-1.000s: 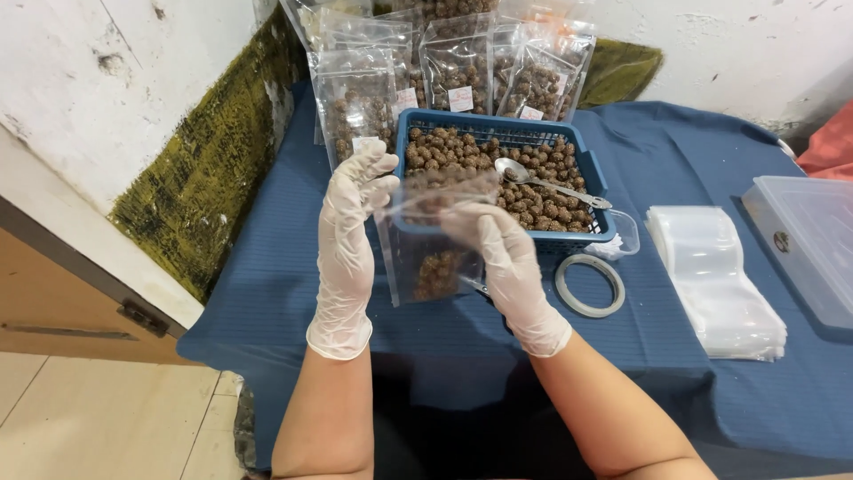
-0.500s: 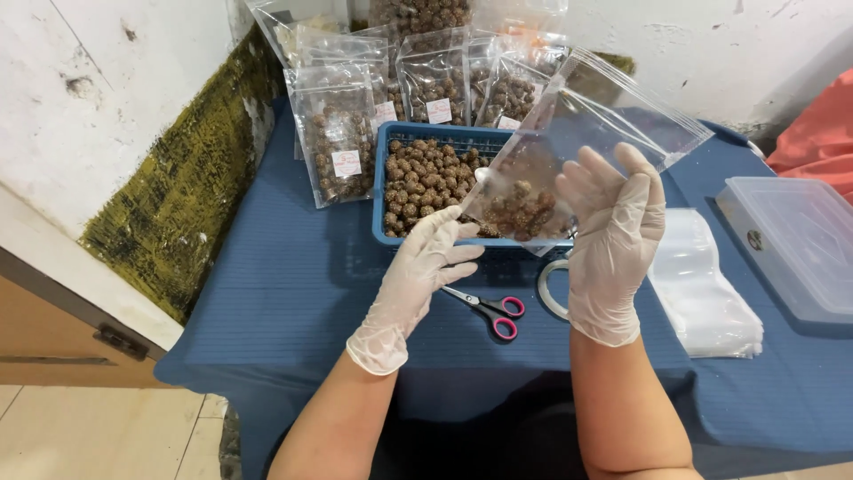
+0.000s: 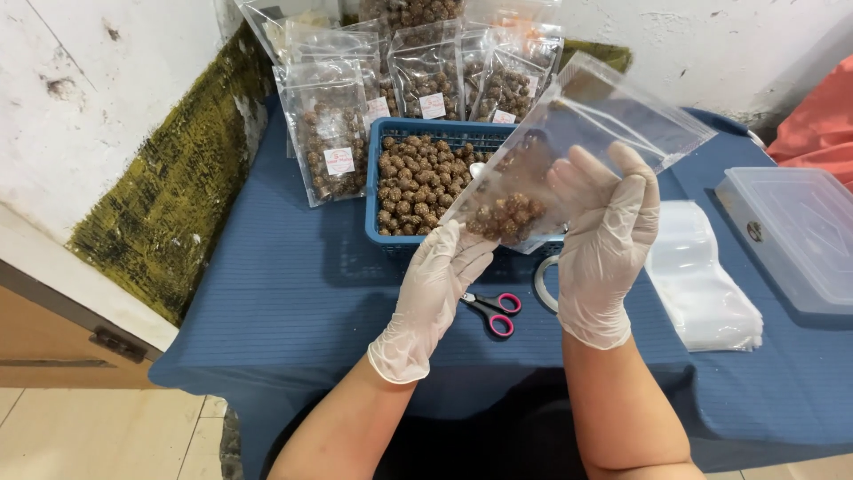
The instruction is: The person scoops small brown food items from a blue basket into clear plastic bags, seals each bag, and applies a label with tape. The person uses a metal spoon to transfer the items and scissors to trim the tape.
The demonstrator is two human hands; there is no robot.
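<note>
Clear plastic bag [image 3: 569, 160], partly filled with brown speckled balls, was held tilted in the air just in front of the blue basket [image 3: 377, 191], its filled corner lowest. I saw my left hand [image 3: 435, 284], gloved in white, with its fingers curled up under that filled corner, touching the bag from below. My right hand [image 3: 604, 240], also gloved, was clamped on the bag's middle, fingers spread flat against the film. The basket held loose balls of the same kind. Behind the basket stood a row of filled bags [image 3: 329, 133] with small labels. Just in front of the basket, under my hands, lay pink-handled scissors [image 3: 491, 309]. Right of the basket lay a stack of empty bags [image 3: 702, 284] and a clear lidded box [image 3: 791, 236].
</note>
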